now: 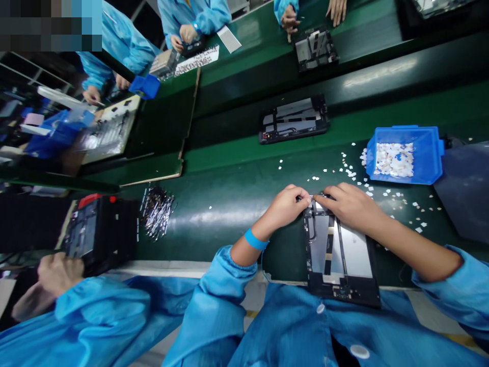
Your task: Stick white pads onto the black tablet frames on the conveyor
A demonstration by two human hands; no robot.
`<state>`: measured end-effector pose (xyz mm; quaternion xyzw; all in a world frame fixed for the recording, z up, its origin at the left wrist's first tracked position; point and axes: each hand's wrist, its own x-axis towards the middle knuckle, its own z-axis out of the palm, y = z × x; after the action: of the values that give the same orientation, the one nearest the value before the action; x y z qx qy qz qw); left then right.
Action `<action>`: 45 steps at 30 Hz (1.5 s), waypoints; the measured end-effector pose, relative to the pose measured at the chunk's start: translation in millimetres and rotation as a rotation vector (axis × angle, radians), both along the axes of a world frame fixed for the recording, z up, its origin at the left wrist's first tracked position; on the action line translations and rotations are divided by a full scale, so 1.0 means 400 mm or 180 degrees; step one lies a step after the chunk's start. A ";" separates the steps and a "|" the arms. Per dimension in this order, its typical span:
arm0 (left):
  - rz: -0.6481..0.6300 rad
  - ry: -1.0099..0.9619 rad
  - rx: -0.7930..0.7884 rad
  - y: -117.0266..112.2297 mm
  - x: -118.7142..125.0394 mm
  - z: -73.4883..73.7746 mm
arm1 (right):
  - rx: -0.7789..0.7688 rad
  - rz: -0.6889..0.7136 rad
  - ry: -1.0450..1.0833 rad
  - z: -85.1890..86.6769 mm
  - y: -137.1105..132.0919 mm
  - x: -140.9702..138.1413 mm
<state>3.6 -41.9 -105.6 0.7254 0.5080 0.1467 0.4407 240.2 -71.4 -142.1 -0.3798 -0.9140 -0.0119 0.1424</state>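
An opened tablet [319,244] with its inner parts showing lies in front of me, its near end over the table's edge. At its far left corner my left hand [288,206] is closed, thumb and index finger pinched together. Something small and pale shows by those fingertips, too small to name. My right hand [353,209] rests over the tablet's far edge with fingers stretched and somewhat apart, the index fingertip close to the left hand's pinch. A blue band [255,239] circles my left wrist.
Beyond my right hand stands a blue bin [428,158] of small white pieces, with more scattered around it. Another opened tablet [294,120] lies farther back. Left are a pile of thin metallic strips [157,211] and a co-worker's hands [57,275] by stacked devices [103,229]. Other people work opposite.
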 end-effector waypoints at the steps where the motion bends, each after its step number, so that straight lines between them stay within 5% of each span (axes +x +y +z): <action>1: 0.0002 0.0042 0.0035 0.005 0.002 -0.007 | -0.0009 0.0041 -0.0007 0.001 0.002 0.003; 14: 0.0052 0.0228 0.0043 0.031 0.024 -0.041 | 0.0168 0.0314 -0.0067 0.009 0.018 0.016; 26: -0.0031 0.0443 0.0327 0.014 0.027 -0.024 | 0.0237 0.0296 -0.0011 0.006 0.014 0.017; 34: 0.0037 -0.0418 -0.0692 0.045 0.020 -0.021 | 0.0050 0.0338 -0.0202 0.010 0.032 0.022; 41: 0.0070 0.0351 0.0167 0.032 0.041 -0.033 | 0.0044 0.0444 -0.0144 -0.003 0.043 0.034; 45: 0.0064 0.0398 0.0215 0.024 0.044 -0.036 | 0.0051 0.0449 -0.0100 -0.005 0.043 0.033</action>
<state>21.4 -32.2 -119.8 0.7424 0.5366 0.1226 0.3819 253.3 -54.3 -144.2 -0.3131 -0.9404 -0.0151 0.1315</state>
